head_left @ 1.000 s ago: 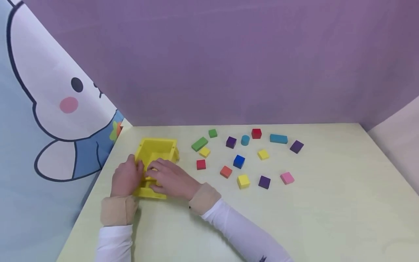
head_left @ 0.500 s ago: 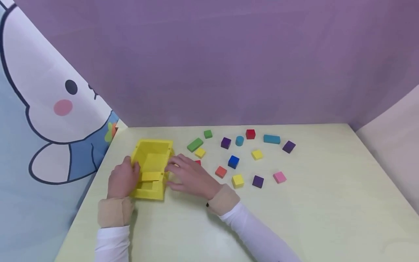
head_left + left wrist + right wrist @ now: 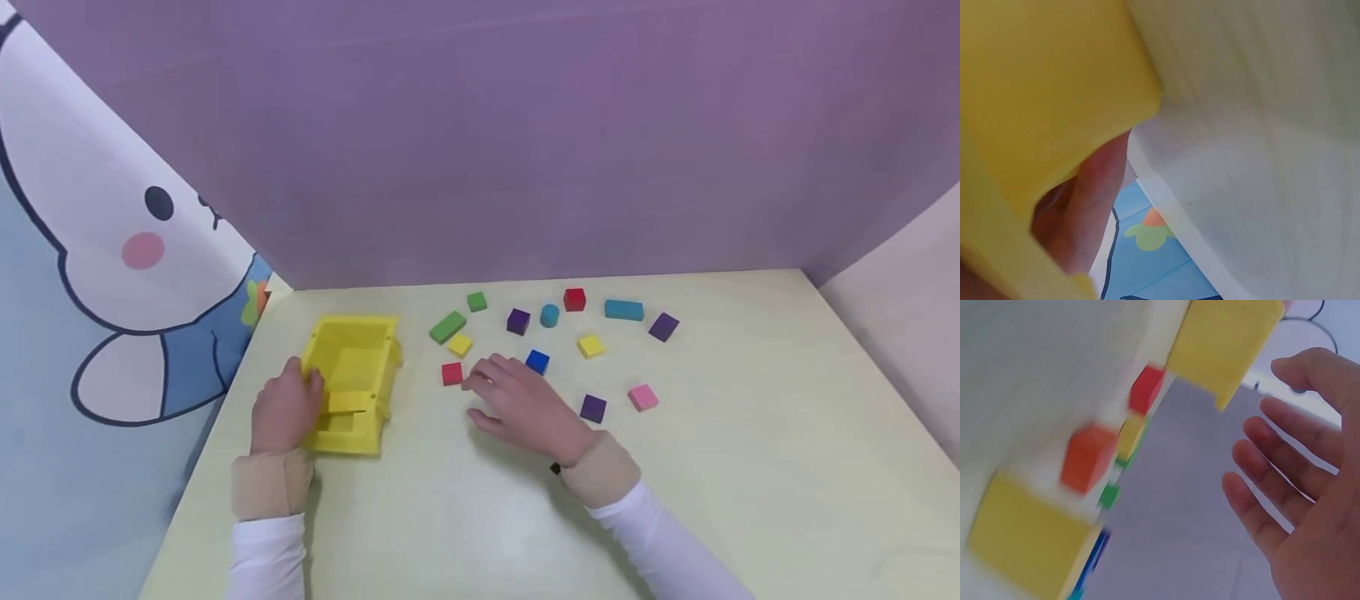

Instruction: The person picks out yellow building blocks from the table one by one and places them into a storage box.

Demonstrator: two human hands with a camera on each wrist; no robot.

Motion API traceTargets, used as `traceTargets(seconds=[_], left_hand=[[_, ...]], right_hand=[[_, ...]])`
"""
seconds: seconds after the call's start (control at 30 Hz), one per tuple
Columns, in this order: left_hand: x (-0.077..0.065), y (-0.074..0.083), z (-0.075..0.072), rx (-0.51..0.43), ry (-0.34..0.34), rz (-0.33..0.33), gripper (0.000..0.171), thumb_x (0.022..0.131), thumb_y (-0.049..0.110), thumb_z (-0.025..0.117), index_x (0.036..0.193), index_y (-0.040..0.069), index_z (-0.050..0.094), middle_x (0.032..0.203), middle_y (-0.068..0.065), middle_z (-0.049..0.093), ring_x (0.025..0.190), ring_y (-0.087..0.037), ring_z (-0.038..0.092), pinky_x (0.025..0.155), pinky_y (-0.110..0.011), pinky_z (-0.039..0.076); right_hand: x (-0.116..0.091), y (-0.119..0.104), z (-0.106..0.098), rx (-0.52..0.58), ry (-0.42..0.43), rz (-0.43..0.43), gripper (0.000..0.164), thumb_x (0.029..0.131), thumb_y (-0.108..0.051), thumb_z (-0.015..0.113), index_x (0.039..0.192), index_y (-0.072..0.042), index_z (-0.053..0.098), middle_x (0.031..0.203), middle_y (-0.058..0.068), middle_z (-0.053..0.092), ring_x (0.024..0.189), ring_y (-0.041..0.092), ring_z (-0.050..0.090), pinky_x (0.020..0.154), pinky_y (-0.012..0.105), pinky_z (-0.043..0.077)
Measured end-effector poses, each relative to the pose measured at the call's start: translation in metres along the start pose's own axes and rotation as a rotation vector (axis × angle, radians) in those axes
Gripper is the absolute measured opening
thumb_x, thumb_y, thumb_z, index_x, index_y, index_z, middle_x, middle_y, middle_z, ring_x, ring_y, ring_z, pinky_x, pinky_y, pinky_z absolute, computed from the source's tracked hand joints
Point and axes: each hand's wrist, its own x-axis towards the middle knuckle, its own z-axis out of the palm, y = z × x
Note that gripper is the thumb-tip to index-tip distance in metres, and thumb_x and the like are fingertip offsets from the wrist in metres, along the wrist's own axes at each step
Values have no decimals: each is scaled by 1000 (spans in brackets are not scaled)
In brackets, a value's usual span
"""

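Note:
My left hand (image 3: 285, 408) grips the left wall of a yellow plastic bin (image 3: 345, 442) on the table. In the left wrist view, a finger (image 3: 1094, 194) shows against the yellow bin wall (image 3: 1054, 75). My right hand (image 3: 528, 408) hovers among the small blocks, its fingers loosely spread and holding nothing. Just left of its fingertips lies a red block (image 3: 452, 373); a blue block (image 3: 537, 362) peeks out behind it. An orange block (image 3: 1088, 456) and a yellow block (image 3: 1029, 531) appear in the right wrist view but are covered by the hand in the head view.
Behind the hand lie green (image 3: 447, 327), yellow (image 3: 591, 346), red (image 3: 574, 299) and blue (image 3: 623, 309) blocks. Purple (image 3: 592, 408) and pink (image 3: 642, 397) ones lie to the right. A purple backdrop (image 3: 525, 167) stands along the table's far edge.
My right hand has moved right, out of the bin and over its right side to above the blocks, with nothing in it. The left hand keeps its grip on the bin.

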Motion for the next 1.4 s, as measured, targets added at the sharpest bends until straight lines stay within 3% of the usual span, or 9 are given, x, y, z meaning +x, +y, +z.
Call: traceTargets(seconds=[0.17, 0.4, 0.77, 0.9, 1.13, 1.4], left_hand=[[-4, -6, -1, -9, -34, -7, 43, 96, 35, 29, 111, -3, 40, 72, -14, 51, 55, -24, 46, 53, -35, 38], [-2, -3, -2, -14, -9, 30, 42, 96, 36, 28, 106, -3, 40, 70, -14, 49, 54, -25, 45, 52, -35, 37], [0, -5, -2, -29, -51, 11, 45, 97, 39, 27, 108, -3, 40, 69, -13, 48, 55, -23, 45, 53, -34, 37], [0, -5, -1, -39, -53, 17, 46, 97, 39, 27, 109, -3, 39, 69, -13, 48, 55, -23, 45, 53, -34, 37], [-5, -13, -1, -34, -44, 12, 46, 97, 40, 26, 108, -3, 40, 68, -12, 45, 56, -24, 44, 54, -35, 36], [0, -6, 0, -61, -50, 17, 49, 97, 41, 26, 116, -3, 39, 71, -12, 48, 57, -23, 46, 56, -33, 38]], right_hand=[[-24, 17, -6, -4, -33, 76, 30, 82, -33, 63, 107, -16, 62, 104, -4, 56, 98, 13, 48, 87, 27, 40], [-49, 29, -15, 11, -84, 188, 41, 75, -33, 72, 111, -14, 63, 109, 0, 60, 102, 17, 52, 88, 31, 43], [-62, 36, -14, 82, -167, 317, 26, 74, -25, 73, 99, -19, 67, 95, -5, 63, 88, 9, 54, 75, 21, 45], [-63, 38, -12, 151, -179, 320, 20, 75, -20, 72, 94, -19, 67, 90, -7, 63, 83, 6, 55, 75, 19, 44], [-63, 39, -11, 231, -195, 237, 22, 77, -16, 70, 98, -16, 67, 93, -5, 64, 87, 7, 57, 79, 19, 44], [-60, 43, -21, 193, -50, 184, 25, 79, -23, 69, 103, -18, 66, 99, -7, 62, 93, 5, 57, 81, 18, 43]])
